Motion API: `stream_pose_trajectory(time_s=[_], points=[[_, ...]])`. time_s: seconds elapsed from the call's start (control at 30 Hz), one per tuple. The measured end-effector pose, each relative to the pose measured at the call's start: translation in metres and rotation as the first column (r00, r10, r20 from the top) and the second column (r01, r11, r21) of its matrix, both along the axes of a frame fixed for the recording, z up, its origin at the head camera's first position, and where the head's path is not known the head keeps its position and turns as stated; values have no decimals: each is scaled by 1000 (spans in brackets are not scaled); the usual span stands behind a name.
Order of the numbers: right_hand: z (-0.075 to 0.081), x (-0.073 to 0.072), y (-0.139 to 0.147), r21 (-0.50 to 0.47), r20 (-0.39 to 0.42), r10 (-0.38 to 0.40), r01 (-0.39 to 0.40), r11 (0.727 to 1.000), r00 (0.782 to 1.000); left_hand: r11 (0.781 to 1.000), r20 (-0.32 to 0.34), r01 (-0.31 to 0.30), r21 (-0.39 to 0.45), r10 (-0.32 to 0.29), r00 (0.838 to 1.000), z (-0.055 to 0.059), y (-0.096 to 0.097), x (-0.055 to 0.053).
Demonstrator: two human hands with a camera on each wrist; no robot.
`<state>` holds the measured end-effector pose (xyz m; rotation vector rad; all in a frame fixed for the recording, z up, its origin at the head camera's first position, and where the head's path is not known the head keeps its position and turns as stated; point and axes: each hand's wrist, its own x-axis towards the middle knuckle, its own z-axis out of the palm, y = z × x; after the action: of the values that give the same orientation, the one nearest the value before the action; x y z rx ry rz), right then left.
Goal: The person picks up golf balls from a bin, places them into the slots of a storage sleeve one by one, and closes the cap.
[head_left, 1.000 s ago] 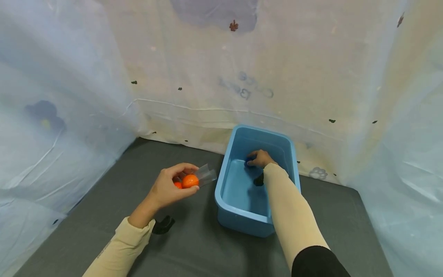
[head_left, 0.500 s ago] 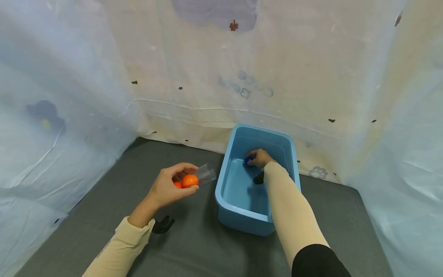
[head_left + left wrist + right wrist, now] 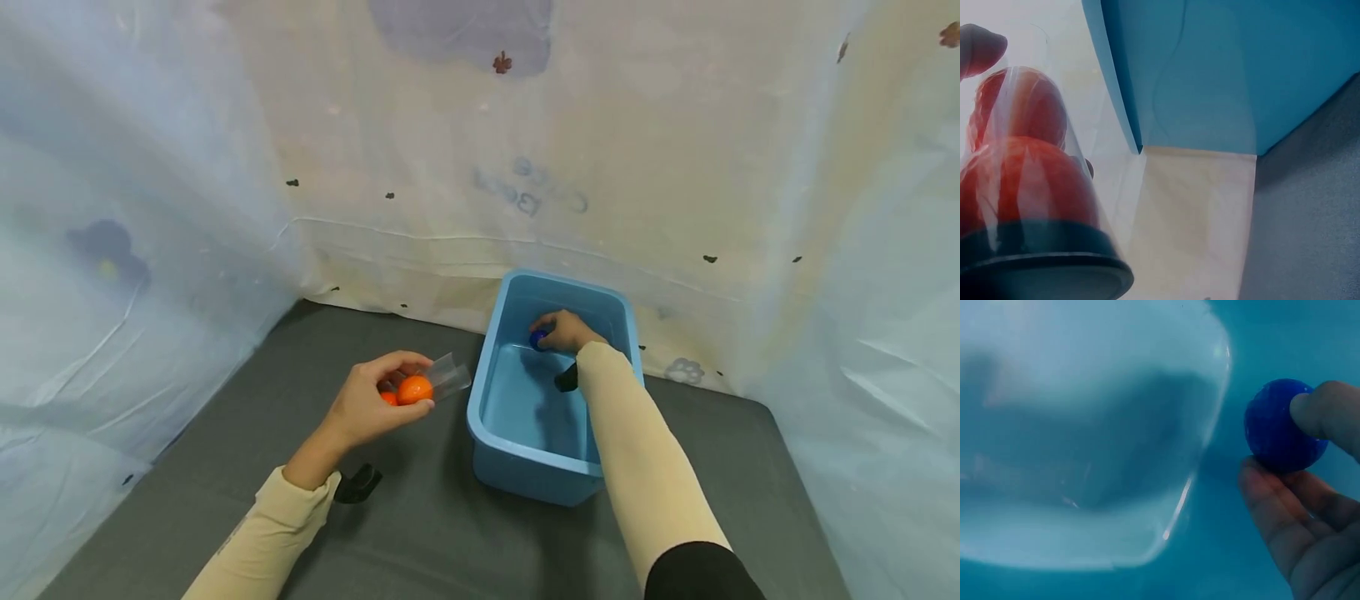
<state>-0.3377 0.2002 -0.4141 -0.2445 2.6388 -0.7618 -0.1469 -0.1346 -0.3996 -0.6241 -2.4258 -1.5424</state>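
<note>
My left hand point(image 3: 363, 407) grips a clear plastic tube point(image 3: 452, 377) left of the blue bin, its transparent end tilted toward the bin. Inside the tube sit two orange balls point(image 3: 414, 389), one behind the other; the left wrist view shows a dark cap point(image 3: 1047, 256) at the tube's near end. My right hand point(image 3: 572, 331) reaches into the bin point(image 3: 517, 450) and pinches a blue ball point(image 3: 1279, 431) between thumb and fingertips. The ball is close to the bin's far left inner wall, above its floor. My left fingers are mostly out of the left wrist view.
The bin stands on a dark grey tabletop point(image 3: 420, 533), near the back sheet point(image 3: 420, 108). Pale printed sheets enclose the back and both sides. A black wrist strap piece point(image 3: 358, 485) hangs under the left wrist, and another point(image 3: 567, 378) under the right.
My right hand has risen slightly inside the bin with the blue ball, which shows more clearly now. The left hand and tube stay nearly where they were.
</note>
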Motion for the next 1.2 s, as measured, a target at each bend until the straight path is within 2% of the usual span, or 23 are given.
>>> stream_pose_trajectory(time_s=[0.2, 0.53, 0.77, 1.2], points=[[17, 1, -1, 21, -39, 5, -4, 1000, 999, 1000, -10, 6, 7, -6, 1000, 2, 1, -2], [39, 5, -8, -67, -131, 39, -48, 997, 991, 1000, -11, 1, -2, -1, 1000, 1, 1, -7], [54, 14, -13, -49, -174, 40, -49, 998, 984, 1000, -16, 1, 1, -1, 1000, 1, 0, -10], [67, 38, -12, -108, -184, 62, -83, 991, 981, 1000, 5, -3, 2, 3, 1000, 1, 4, -12]])
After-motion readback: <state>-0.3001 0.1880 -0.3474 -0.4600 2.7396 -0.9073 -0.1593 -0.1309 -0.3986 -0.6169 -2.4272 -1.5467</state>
